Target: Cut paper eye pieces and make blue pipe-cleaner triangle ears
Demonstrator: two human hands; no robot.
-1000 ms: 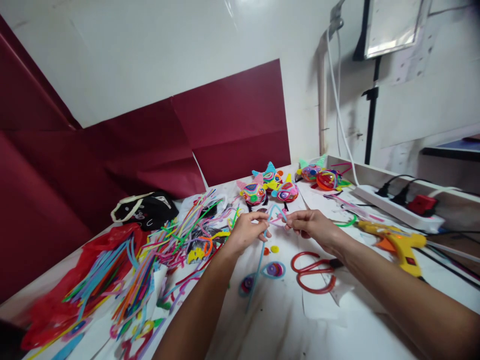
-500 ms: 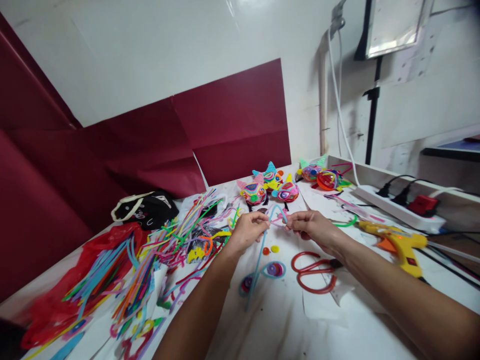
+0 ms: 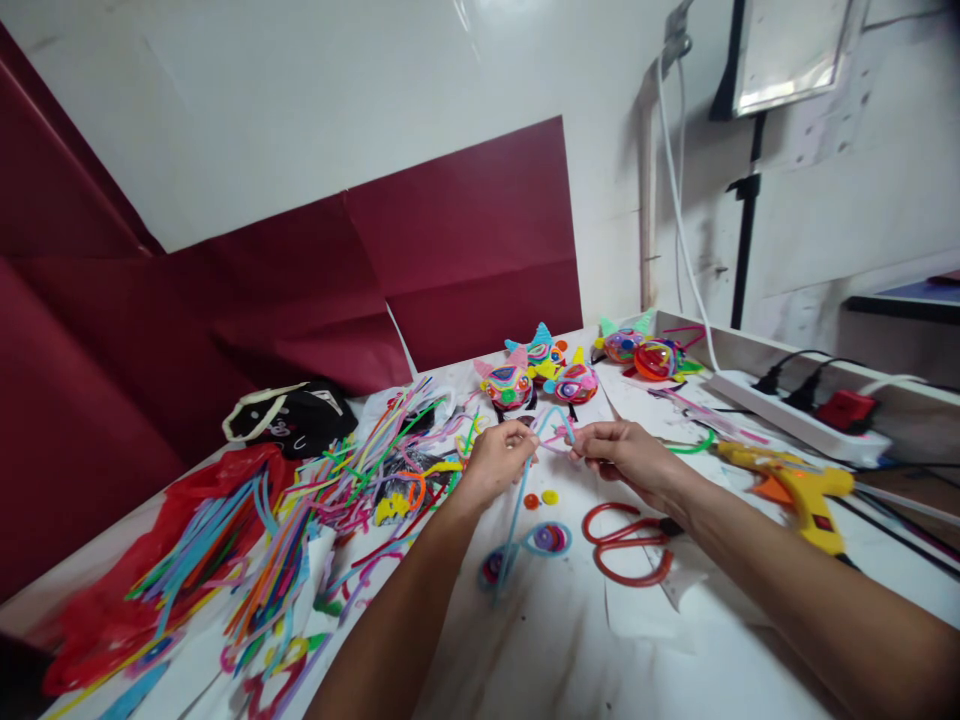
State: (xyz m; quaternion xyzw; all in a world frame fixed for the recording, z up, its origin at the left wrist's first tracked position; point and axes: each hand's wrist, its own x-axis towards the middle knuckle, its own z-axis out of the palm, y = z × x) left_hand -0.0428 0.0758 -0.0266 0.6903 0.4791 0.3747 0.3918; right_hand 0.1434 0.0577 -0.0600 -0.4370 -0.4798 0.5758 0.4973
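Observation:
A light blue pipe cleaner [image 3: 514, 525] is pinched by both hands and bent into a peak between them. My left hand [image 3: 501, 460] is closed on it, with the long tail hanging down toward the table. My right hand [image 3: 616, 452] grips its short end. Below the hands lie an orange button [image 3: 532, 501] and a yellow button [image 3: 550, 497]. Nearer me are two coiled eye shapes with blue rims, the right eye shape [image 3: 549, 539] and the left eye shape [image 3: 493, 568], the latter partly behind the tail. Red-handled scissors [image 3: 630, 560] rest under my right forearm.
Several colourful animal heads [image 3: 506, 385] stand at the back. Heaps of pipe cleaners [image 3: 255, 570] and a red plastic bag [image 3: 112, 600] cover the left side. A yellow glue gun [image 3: 814, 490] and a white power strip [image 3: 795, 415] with cords are on the right.
Both hands keep nearly the same place and grip. The hanging tail of the pipe cleaner has shifted slightly.

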